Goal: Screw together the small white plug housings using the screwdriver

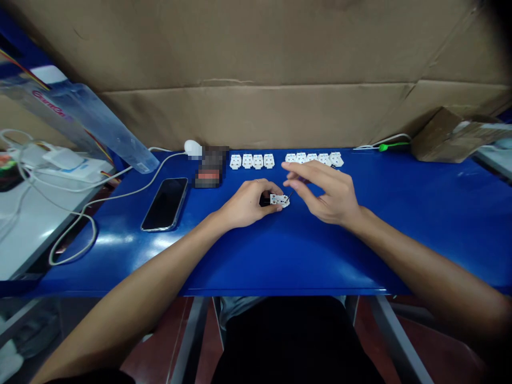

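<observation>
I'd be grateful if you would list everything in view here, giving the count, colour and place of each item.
plug housing: one, white, held against the bench
row of plug housings: nine visible, white, along the bench's far edge
bench top: one, blue, across the view
smartphone: one, black, left of the hands
blurred object: one, obscured, left of the row
charging cable: one, white, looping across the bench's left end
charger: one, white, on the side table
side table: one, grey, far left
plastic sheet: one, clear blue, leaning at left
cardboard backing: one, brown, behind the bench
cardboard box: one, brown, far right
left hand: one, gripping the plug housing
right hand: one, beside the plug housing
</observation>
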A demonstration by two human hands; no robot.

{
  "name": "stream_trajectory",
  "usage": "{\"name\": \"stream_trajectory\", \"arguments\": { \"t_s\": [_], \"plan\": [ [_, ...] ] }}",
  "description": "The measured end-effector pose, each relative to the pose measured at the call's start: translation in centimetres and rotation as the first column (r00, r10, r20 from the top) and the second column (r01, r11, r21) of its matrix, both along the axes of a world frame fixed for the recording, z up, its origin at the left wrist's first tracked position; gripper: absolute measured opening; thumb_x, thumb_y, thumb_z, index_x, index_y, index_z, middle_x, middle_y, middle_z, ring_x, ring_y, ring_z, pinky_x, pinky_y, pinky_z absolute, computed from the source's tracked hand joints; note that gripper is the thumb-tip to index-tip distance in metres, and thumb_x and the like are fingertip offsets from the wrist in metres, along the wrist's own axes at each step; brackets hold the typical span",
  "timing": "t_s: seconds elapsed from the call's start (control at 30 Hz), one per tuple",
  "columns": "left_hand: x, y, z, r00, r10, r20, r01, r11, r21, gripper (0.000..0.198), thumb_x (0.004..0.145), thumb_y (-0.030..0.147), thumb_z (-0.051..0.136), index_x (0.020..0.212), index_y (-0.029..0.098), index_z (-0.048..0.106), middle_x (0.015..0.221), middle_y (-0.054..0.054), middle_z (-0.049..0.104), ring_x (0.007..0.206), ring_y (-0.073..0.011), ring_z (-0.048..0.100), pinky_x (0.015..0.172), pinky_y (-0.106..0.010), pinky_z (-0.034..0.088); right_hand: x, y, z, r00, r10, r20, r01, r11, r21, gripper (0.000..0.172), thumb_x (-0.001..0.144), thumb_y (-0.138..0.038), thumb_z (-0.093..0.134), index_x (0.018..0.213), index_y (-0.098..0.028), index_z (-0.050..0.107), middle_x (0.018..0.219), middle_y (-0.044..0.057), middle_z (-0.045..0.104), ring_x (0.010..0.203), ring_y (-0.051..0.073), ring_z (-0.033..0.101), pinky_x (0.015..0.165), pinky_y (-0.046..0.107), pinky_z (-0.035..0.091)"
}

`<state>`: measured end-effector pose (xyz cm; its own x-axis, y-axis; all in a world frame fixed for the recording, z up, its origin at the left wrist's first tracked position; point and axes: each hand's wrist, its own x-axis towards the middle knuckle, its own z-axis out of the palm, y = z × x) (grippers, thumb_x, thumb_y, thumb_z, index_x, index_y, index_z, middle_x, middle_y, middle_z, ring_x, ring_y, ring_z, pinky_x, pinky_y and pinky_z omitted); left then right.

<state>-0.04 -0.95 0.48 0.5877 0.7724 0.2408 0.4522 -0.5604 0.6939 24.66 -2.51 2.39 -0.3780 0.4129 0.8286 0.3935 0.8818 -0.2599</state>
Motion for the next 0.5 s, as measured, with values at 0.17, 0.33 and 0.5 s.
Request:
{"name": "stream_trajectory", "arguments": {
  "t_s": [0.17, 0.33, 0.5],
  "plan": [
    [0.05, -0.05, -0.11, 1.0, 0.014, -0.007, -0.014, 1.0, 0.004, 0.025, 0.095, 0.03, 0.089, 0.118, 0.024, 0.083, 0.113, -0.005, 0.086, 0.094, -0.0228, 0.077, 0.087, -0.039, 0.059, 0.2, -0.29, -0.06, 0.996, 0.094, 0.002, -0.089, 0.957, -0.276, 0.044, 0.117, -0.022, 0.056, 0.158, -0.027, 0.069, 0.137, 0.008, 0.085, 0.115, 0.022, 0.089, 0.107, 0.04, 0.073],
    [0.06, 0.06, -0.31, 1.0, 0.003, 0.009, -0.003, 1.0, 0.012, 0.027, 0.094, 0.03, 0.089, 0.12, 0.025, 0.083, 0.113, -0.004, 0.086, 0.091, -0.0213, 0.075, 0.085, -0.038, 0.058, -0.28, -0.46, -0.11, 0.993, -0.023, -0.112, 0.003, 0.984, -0.178, 0.03, 0.105, -0.023, 0.079, 0.134, -0.03, 0.085, 0.112, 0.0, 0.091, 0.084, 0.018, 0.088, 0.084, 0.035, 0.077],
    [0.05, -0.07, -0.02, 1.0, 0.013, -0.012, -0.013, 1.0, -0.006, 0.026, 0.095, 0.029, 0.089, 0.119, 0.023, 0.083, 0.113, -0.005, 0.086, 0.092, -0.0221, 0.076, 0.086, -0.039, 0.058, 0.05, -0.29, 0.27, 0.997, 0.072, 0.002, -0.071, 0.981, -0.18, 0.04, 0.113, -0.019, 0.065, 0.15, -0.027, 0.075, 0.129, 0.005, 0.089, 0.11, 0.021, 0.088, 0.105, 0.039, 0.074]
  ]
}}
